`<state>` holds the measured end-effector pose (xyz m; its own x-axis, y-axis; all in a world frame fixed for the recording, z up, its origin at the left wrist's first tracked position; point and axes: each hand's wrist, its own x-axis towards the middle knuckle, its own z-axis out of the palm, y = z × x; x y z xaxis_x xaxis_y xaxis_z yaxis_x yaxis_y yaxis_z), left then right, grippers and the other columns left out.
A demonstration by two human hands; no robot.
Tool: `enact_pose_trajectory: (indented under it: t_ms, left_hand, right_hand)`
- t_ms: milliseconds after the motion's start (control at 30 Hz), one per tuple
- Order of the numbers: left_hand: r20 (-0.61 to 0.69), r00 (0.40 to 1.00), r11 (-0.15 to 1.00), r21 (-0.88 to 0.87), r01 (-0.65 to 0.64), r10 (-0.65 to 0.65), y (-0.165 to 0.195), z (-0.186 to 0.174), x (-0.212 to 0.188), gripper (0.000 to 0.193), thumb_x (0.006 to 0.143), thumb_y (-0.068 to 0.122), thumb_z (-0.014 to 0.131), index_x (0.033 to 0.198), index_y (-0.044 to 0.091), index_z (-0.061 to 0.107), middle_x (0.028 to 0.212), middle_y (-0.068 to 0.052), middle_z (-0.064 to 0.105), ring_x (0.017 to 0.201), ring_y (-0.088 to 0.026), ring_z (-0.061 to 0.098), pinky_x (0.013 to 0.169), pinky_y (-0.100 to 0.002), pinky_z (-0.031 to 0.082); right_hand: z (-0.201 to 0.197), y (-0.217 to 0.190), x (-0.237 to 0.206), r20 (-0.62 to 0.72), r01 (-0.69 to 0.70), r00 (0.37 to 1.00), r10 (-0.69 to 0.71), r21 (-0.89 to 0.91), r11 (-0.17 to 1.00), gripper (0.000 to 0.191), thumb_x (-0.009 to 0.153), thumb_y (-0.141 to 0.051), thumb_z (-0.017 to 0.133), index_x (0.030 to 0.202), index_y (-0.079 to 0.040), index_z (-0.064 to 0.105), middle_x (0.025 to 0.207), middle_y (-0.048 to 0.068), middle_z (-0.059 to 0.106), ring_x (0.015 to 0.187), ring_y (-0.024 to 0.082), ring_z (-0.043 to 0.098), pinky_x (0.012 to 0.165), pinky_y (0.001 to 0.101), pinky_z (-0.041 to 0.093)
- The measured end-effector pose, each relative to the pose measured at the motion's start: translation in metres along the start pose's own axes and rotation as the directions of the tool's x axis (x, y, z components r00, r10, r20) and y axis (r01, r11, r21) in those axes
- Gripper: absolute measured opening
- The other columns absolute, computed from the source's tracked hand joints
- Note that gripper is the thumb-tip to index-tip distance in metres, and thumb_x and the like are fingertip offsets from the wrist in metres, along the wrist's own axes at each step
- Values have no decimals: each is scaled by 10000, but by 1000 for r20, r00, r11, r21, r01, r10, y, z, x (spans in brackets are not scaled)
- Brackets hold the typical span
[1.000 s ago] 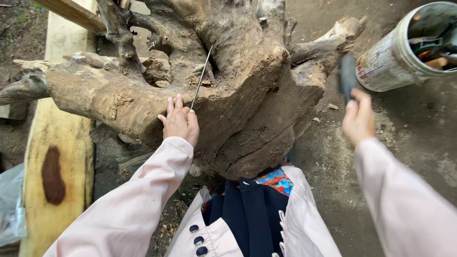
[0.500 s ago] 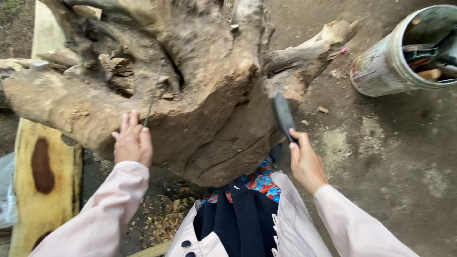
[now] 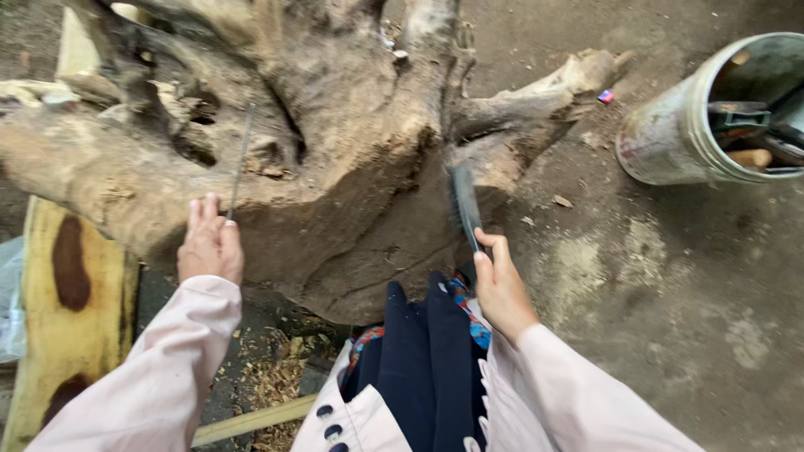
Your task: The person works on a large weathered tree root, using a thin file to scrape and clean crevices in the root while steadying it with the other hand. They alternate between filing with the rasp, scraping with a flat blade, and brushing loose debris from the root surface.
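Observation:
A large gnarled tree root stump point(image 3: 335, 151) lies on the ground in front of me. My left hand point(image 3: 209, 247) rests on its near side and grips a thin metal rod point(image 3: 241, 155) that points up across the wood. My right hand point(image 3: 500, 285) holds a dark brush point(image 3: 466, 205) by its handle, with the bristle end against the stump's lower right flank. Both arms wear pale pink sleeves.
A dirty metal bucket point(image 3: 670, 142) with tools inside lies at the upper right on bare earth. A yellow wooden plank point(image 3: 71, 285) with dark patches lies at the left. Wood chips point(image 3: 272, 377) litter the ground under the stump. A small red and blue scrap point(image 3: 605, 96) sits near a root tip.
My right hand has brought the brush from near the bucket leftwards and down onto the stump. My left hand has stayed on the wood with the rod.

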<state>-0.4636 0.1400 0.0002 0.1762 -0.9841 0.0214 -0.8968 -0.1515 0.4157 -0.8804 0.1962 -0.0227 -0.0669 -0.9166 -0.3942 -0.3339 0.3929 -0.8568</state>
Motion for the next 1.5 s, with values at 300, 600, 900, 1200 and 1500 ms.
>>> enact_pose_trajectory:
  t_ms: [300,600,900,1200,1500]
  left_hand:
    - [-115,984,990,23,142,-139,33,13,-6,340,1051,186,466,951,-72,663,1640,-249,379,1545,-454,285,1215,-486,210]
    - [-73,974,977,-22,212,-213,37,2,2,323,1001,245,512,950,-22,686,1607,-207,389,1512,-432,301,1190,-412,324]
    - [-51,972,971,60,233,-230,55,-2,8,344,993,254,521,1042,-21,721,1628,-144,404,1532,-386,310,1206,-400,321]
    - [23,971,970,51,238,-240,52,-18,8,336,962,268,526,1043,9,724,1637,-152,359,1519,-413,279,1179,-429,330]
    - [39,995,989,121,82,-88,26,-37,-10,310,950,277,541,1007,53,749,1640,-258,307,1503,-505,244,1161,-481,344]
  right_hand:
    - [-73,-70,130,-144,564,778,-611,-266,782,299,1180,-114,379,1463,-63,459,1422,212,594,1259,343,602,1016,469,482]
    - [3,-41,99,-30,123,992,-126,-79,989,396,1062,-199,432,1453,-151,389,1396,211,598,1251,397,601,1019,450,470]
    - [-77,-55,127,-51,300,949,-312,-159,941,347,1109,-172,395,1451,-136,439,1196,215,641,1023,320,629,877,441,499]
    - [-5,-126,128,150,45,989,-11,-228,973,356,1099,-236,387,1454,-204,400,1089,245,667,811,310,605,719,452,490]
    - [-78,-71,-71,185,-156,957,221,-313,937,376,1029,-330,528,1384,-240,615,647,60,495,564,165,513,558,343,447]
